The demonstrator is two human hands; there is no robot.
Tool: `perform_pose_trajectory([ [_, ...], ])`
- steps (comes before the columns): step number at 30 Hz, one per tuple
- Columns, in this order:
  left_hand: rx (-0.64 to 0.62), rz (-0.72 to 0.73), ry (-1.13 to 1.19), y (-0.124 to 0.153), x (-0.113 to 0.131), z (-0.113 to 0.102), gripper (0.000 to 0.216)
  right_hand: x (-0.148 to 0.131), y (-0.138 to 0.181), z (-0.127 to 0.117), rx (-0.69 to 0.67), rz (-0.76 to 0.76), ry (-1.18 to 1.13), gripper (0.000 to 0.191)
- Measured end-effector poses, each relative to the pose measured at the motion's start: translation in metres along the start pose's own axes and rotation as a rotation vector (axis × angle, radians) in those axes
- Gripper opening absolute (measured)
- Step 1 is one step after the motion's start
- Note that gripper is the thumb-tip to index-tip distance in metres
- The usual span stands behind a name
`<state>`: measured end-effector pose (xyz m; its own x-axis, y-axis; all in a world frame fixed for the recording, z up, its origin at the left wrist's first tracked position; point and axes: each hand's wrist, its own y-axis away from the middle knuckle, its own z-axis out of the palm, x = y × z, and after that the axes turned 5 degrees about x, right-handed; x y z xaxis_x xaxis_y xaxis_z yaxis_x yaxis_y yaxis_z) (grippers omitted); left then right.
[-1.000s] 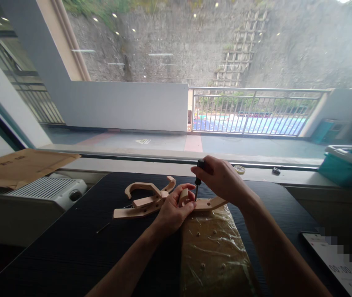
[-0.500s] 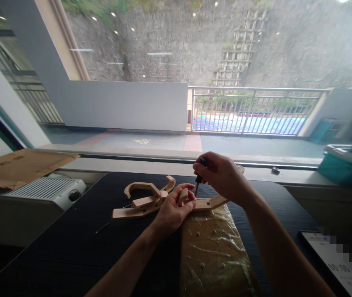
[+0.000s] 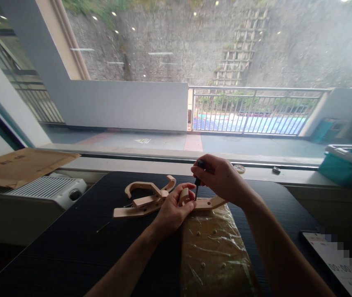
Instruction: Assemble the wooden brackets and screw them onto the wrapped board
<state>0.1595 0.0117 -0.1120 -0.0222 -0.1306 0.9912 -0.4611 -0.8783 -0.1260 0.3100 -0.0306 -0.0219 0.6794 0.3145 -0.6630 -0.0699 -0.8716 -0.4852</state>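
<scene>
Taking twelve as straight ahead of the person, a pale, bent wooden bar (image 3: 202,205) with round holes lies across the far end of a long brown block (image 3: 210,247) wrapped in shiny clear film, on a black wood-grain counter (image 3: 71,251). The left hand (image 3: 170,211) grips the bar at its nine o'clock end, fingers around the curled part; the right hand (image 3: 221,175), at two o'clock from it, is closed on a black-handled screwdriver (image 3: 198,181) with a thin metal shaft, its tip down at the wood beside the left fingertips — whether it sits in a screw, I cannot tell. The bar looks light, stiff and smooth, liable to skid on the slick film, so its curled end seems the surest hold, fingers clear of the tip. Between nine and eleven o'clock from the left hand, more pale, hooked wooden pieces (image 3: 146,201) rest on the counter
</scene>
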Motion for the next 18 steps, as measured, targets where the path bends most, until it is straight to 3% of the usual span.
perform_pose_trajectory([
  [8, -0.001, 0.006, -0.006, 0.0003, 0.0025, 0.0002, 0.038, 0.006, -0.0006, -0.0006, 0.013, -0.014, -0.025, 0.026],
  [14, 0.002, -0.006, -0.017, 0.0007, 0.0035, -0.0001, 0.038, 0.0025, 0.0011, -0.007, -0.085, -0.055, -0.048, 0.032],
  [18, -0.013, -0.012, -0.01, 0.0009, 0.0045, 0.0002, 0.037, 0.0038, 0.0008, -0.0061, -0.017, -0.067, 0.01, 0.029],
])
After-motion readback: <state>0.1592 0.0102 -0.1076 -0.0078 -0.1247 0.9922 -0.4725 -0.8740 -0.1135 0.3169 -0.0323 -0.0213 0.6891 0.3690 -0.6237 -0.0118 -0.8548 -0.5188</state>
